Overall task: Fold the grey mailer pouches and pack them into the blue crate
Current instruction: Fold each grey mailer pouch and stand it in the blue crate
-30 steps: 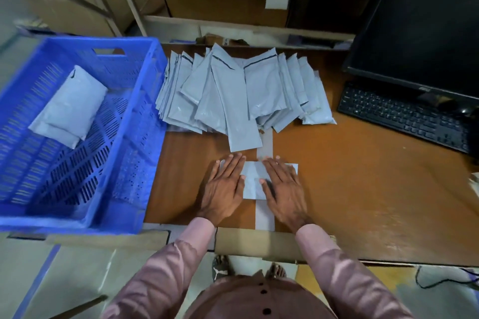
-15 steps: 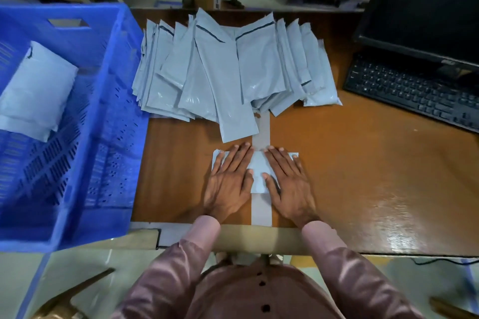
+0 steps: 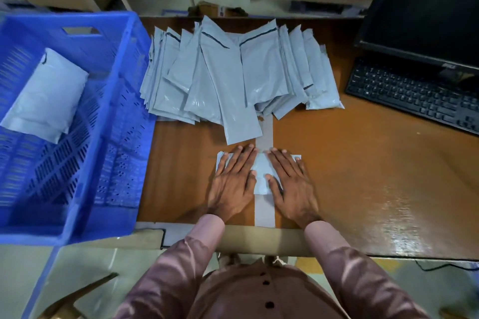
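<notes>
Both forearms in pinkish-brown sleeves [image 3: 344,261] reach forward over the near edge of the brown worktop [image 3: 363,168].

Left hand [image 3: 232,184]: palm down, fingers [image 3: 234,160] straight and spread, pressing flat on the left part of a folded grey pouch [image 3: 261,176]. Nothing gripped.

Right hand [image 3: 294,186]: palm down, fingers [image 3: 282,163] straight and spread, pressing the right part of the same pouch. Thumbs of both hands angle inward and nearly meet over the pouch's middle.

The folded pouch lies flat on the worktop, across a grey tape strip [image 3: 264,210] that runs from the near edge away from the person. Its corners show past the outer fingers on each side.

Just beyond the fingertips: fanned pile of unfolded grey mailer pouches [image 3: 233,77], overlapping, the longest one reaching almost to the left hand's fingertips.

Left of the worktop: blue crate [image 3: 121,101], slotted walls, one folded grey pouch in the crate [image 3: 46,93] lying on its floor toward the far left.

Far right: black keyboard [image 3: 414,93], dark monitor [image 3: 425,8] behind it.
</notes>
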Tool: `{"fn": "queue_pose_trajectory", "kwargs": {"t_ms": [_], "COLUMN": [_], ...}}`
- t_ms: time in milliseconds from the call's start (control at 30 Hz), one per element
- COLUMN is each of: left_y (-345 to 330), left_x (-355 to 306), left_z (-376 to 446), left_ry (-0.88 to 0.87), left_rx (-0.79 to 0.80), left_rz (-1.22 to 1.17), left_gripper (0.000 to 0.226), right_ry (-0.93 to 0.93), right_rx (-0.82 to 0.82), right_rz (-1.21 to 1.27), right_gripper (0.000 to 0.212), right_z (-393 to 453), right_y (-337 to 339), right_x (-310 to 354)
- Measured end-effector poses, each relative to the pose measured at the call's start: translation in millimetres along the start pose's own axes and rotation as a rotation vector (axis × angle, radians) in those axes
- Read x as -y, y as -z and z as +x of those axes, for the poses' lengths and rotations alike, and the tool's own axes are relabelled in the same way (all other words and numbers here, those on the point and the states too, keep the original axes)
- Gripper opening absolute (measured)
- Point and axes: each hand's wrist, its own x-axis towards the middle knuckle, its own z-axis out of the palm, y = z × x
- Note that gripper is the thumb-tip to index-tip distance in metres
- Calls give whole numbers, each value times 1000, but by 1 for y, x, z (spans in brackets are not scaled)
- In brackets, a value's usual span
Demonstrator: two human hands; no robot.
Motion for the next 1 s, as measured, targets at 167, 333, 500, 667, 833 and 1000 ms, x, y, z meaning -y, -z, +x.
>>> {"fn": "queue_pose_trajectory", "kwargs": {"t_ms": [167,333,500,667,833,1000], "left_y": [0,1,-5,-12,-13,-15], "left_x": [1,-1,-18,-18,-18,-17], "left_z": [-3,-1,10,12,14,15], "left_ry": [-12,1,-89,-83,-82,-85], "left_rx": [-3,-4,5,-2,-2,4], "left_rz": [-1,-40,-31,34,25,32], "left_gripper": [58,59,57,57,58,59], "right_ry": [-13,9,22,-1,-15,-26], "right_rx": [-17,-67,-62,-77,-69,-28], "right_rz": [177,165,35,58,51,27], "right_gripper": [59,57,56,54,53,55], "right_z": [-3,-11,-15,-11,-10,-7], "right_y": [2,12,10,9,9,10], "right_x": [-3,-14,-24,-23,-23,-24]}}
